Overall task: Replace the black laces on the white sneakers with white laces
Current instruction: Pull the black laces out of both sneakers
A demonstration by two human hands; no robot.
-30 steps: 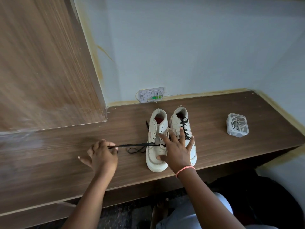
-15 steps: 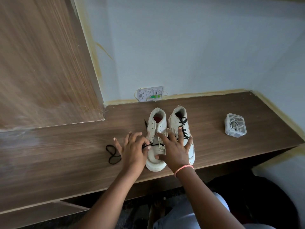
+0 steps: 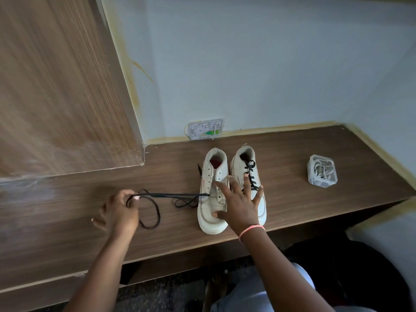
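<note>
Two white sneakers stand side by side on the wooden counter, toes toward me. The left sneaker has most eyelets bare. A black lace runs taut from its low eyelets out to the left, where my left hand pinches it; slack loops lie beside that hand. The right sneaker still carries its black lacing. My right hand lies flat with spread fingers over both shoes' fronts. A clear plastic box holding white laces sits to the right.
A wood-grain cabinet side rises on the left. A small white wall plate sits at the wall base behind the shoes. The counter's front edge runs just below my wrists, with a dark floor beneath.
My left hand went from the left shoe's eyelets back out to the left, drawing the black lace taut and pulling more of it free. My right hand stayed on the shoes.
</note>
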